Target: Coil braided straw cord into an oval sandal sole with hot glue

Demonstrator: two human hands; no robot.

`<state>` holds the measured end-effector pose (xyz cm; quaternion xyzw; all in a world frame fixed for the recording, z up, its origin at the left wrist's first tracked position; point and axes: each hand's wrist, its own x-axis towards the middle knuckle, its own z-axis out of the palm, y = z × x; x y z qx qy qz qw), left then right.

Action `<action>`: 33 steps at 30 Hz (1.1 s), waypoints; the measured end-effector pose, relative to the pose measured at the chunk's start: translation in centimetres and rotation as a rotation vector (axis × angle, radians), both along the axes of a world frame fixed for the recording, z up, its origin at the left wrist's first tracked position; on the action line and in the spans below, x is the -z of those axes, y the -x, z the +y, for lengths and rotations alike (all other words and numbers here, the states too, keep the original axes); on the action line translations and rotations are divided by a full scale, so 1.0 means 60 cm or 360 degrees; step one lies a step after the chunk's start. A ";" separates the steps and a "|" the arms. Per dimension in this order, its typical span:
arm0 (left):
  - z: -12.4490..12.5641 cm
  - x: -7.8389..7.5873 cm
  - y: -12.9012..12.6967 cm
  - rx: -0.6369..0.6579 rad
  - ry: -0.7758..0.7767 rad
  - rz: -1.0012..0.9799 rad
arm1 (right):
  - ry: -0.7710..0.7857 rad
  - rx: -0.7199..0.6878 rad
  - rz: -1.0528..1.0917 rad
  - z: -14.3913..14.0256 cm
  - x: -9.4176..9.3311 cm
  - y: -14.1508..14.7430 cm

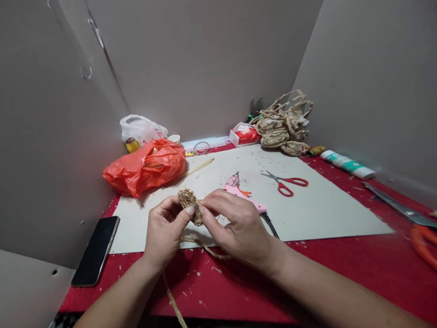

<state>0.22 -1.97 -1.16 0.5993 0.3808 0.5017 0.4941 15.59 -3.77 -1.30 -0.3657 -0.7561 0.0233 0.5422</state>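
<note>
Grey partition walls (207,54) close off a red-topped surface (244,282) bearing a pale board (323,208). On its far left lies an orange plastic bag (145,167); at far right, a heap of woven straw pieces (283,126). Red-handled scissors (287,182) and a pink glue gun (243,194) lie mid-board, a black phone (96,249) near left. Both hands meet over the near edge: the left hand (163,230) and right hand (238,225) each close their grip on a small coiled straw braid (190,203), its loose tail (176,304) trailing toward the viewer.

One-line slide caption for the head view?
Both hands, left hand and right hand, pinch a small coiled straw disc above the white board.
</note>
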 end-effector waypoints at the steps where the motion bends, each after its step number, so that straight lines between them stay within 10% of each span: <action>1: -0.001 0.000 0.000 0.0002 0.0004 0.0001 | -0.0005 -0.0007 0.0009 0.001 0.002 0.000; 12: 0.004 -0.001 0.004 0.0058 0.0045 -0.0129 | 0.0072 -0.0186 0.0229 0.006 0.003 -0.001; 33: 0.002 -0.019 0.014 0.0197 0.0089 -0.0238 | 0.1435 -0.0839 0.1048 0.029 0.006 -0.030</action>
